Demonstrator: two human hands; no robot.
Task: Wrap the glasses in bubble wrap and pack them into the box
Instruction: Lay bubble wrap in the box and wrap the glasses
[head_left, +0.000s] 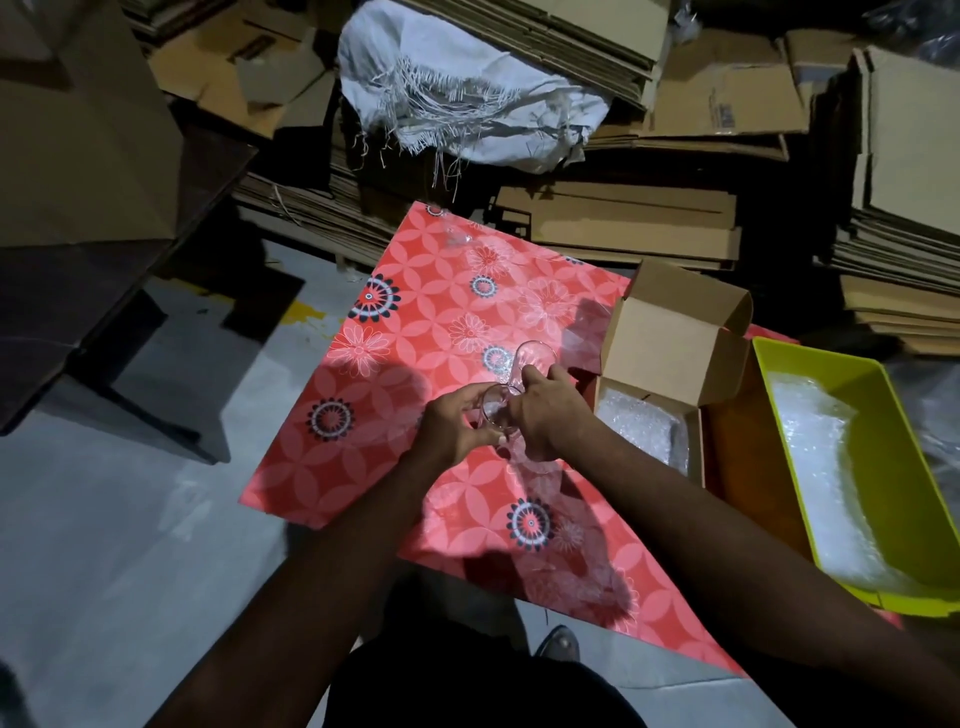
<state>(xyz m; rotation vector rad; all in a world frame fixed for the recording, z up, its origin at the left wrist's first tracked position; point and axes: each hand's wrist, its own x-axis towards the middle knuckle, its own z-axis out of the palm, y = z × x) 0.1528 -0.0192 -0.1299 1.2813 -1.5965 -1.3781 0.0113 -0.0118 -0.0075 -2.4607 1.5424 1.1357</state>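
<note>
Above the red flowered mat (426, 322) I hold two clear glasses side by side. My left hand (452, 426) grips the nearer glass (497, 410) round its side. My right hand (550, 415) grips the taller glass (535, 356), whose rim points away from me. To the right stands the small open cardboard box (675, 332) with bubble wrap (639, 421) lying in its bottom. More bubble wrap (815, 467) fills the yellow-green tray (893, 467) further right. A further clear glass (457, 236) lies at the mat's far edge, hard to make out.
Stacks of flattened cardboard (623, 223) and a frayed white sack (457, 88) crowd the back. A dark table (93, 291) with a large carton (78, 130) on it stands to the left. Grey floor (130, 519) lies left of the mat.
</note>
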